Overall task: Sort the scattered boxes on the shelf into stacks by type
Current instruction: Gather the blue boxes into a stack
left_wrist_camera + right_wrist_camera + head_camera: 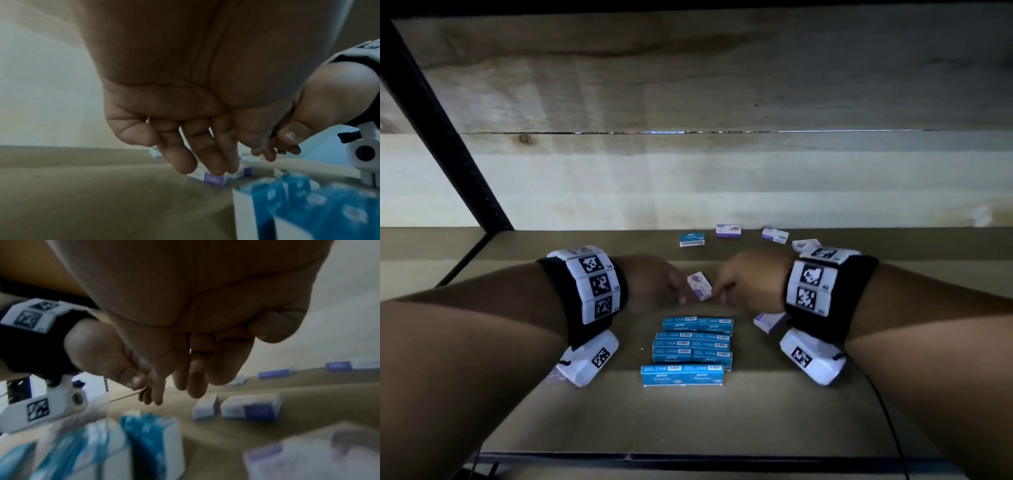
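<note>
A small purple-and-white box (699,286) lies tilted on the brown shelf (571,411), between my two hands. My left hand (678,293) is at the box's left side with its fingers (211,162) straight and pointing down at the purple box (213,180). My right hand (719,291) is at its right side, with its fingers (195,382) also straight. Whether either hand touches the box is unclear. Two purple boxes (249,407) sit side by side beyond the right fingers. Several blue staples boxes (693,346) are stacked in front of the hands.
At the back lie one blue box (691,239) and three purple boxes (728,230), (775,235), (805,245). Another purple box (768,322) lies under my right wrist. A black post (448,137) stands at the left and a wooden wall (722,178) closes the back.
</note>
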